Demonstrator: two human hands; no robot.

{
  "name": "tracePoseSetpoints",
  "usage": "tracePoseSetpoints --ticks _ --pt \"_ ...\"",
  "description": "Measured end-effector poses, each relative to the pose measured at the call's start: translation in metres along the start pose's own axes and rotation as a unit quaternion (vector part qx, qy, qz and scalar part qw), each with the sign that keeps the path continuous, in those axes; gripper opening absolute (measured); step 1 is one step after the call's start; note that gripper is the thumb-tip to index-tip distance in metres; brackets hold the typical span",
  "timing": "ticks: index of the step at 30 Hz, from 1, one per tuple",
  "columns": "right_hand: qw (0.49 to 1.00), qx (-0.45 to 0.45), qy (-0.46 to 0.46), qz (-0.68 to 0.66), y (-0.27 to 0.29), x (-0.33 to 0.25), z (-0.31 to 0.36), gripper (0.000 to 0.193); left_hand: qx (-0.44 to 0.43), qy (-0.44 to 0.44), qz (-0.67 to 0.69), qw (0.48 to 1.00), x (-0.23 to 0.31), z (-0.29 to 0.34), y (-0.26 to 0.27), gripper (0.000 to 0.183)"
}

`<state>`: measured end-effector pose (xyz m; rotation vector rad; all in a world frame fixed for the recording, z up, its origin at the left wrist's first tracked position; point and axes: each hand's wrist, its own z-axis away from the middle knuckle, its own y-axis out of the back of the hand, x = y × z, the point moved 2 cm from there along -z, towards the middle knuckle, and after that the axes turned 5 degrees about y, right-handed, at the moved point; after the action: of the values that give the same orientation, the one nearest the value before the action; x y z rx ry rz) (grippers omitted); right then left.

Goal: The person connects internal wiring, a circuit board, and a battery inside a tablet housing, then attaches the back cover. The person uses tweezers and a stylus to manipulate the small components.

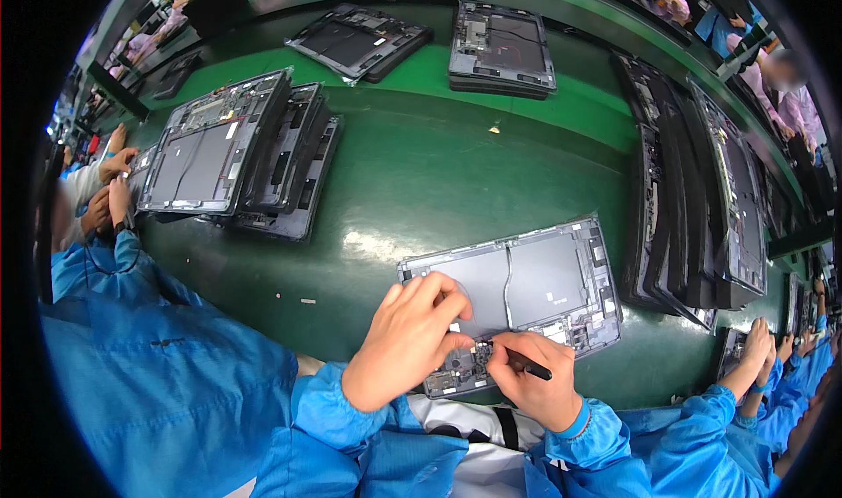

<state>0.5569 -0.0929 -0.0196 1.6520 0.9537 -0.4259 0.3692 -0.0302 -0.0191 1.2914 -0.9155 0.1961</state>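
Note:
An opened tablet-like device (548, 274) lies slightly tilted in front of me, with a grey metal inner face, a light cable across it and circuit boards along its near side. My left hand (408, 340) is over its near left part, fingers curled and thumb apart from the index finger, with nothing visible between them. My right hand (535, 380) grips a slim black pen-like tool (537, 371). The tool's working end points at the circuit board (452, 377) near my left thumb; the tip is too small to make out.
On the green table (421, 174) stand a stack of similar devices (210, 147) at left, a tall stack (684, 209) at right, and two smaller piles (360, 42), (502, 49) at the back. Co-workers' hands (114, 178), (754, 353) work on both sides.

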Motion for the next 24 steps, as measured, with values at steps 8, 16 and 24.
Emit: tracePoseSetpoints --ticks 8,16,24 --pt "0.999 0.015 0.034 0.038 0.000 0.003 0.001 0.022 0.098 -0.083 0.008 0.992 -0.022 0.012 -0.012 0.019" --pt "1.000 0.011 0.021 0.003 0.002 0.005 0.004 0.022 0.135 -0.106 -0.079 0.982 -0.028 0.070 -0.026 0.023" --pt "1.000 0.020 0.022 0.000 0.002 0.007 0.006 0.020 0.107 -0.153 -0.075 0.980 -0.034 0.060 -0.014 0.025"
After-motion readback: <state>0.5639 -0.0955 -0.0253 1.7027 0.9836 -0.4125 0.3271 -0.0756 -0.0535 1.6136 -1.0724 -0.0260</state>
